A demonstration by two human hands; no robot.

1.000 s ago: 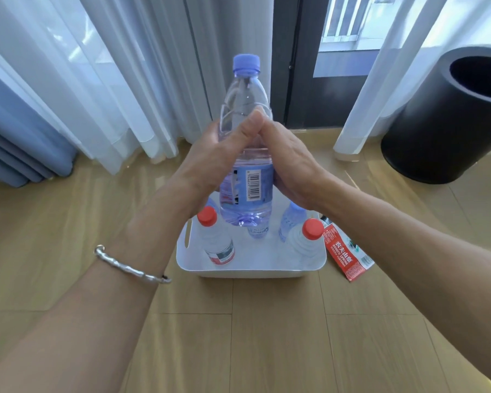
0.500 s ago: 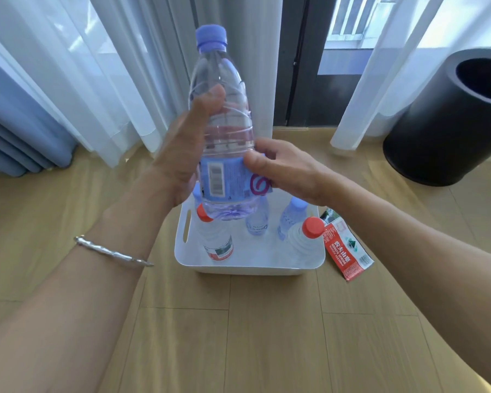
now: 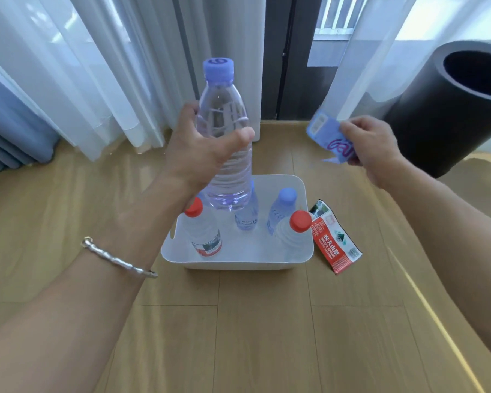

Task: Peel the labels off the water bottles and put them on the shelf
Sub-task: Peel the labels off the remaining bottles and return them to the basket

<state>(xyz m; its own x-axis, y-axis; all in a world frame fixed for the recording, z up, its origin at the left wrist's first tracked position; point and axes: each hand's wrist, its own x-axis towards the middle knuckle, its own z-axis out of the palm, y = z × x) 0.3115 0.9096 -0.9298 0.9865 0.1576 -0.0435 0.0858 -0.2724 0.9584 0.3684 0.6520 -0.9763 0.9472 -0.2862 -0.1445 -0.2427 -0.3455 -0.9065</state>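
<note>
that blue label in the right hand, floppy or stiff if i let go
Probably floppy and very light: the blue label bends loosely where the right hand pinches it. Likely to flutter down rather than drop straight. It may lie curled, like the red label on the floor.

I see a light wood plank floor (image 3: 253, 336), with seams running both away from me and across. Back left, sheer white curtains (image 3: 82, 66) hang to the floor, lit by daylight from behind. At the far left edge a heavier blue-grey drape (image 3: 9, 131) is bunched in folds. Centre back, a dark vertical door frame (image 3: 289, 66) stands between the curtain panels. Right of it is a window (image 3: 335, 15) with pale bars, overexposed. Another sheer panel (image 3: 366, 52) hangs beside it. Far right, a tall black cylindrical bin (image 3: 448, 114) has an open top and a dark inside. A thin sunlit streak (image 3: 437, 321) crosses the planks diagonally, lower right. The light is soft and comes from the back.
</note>
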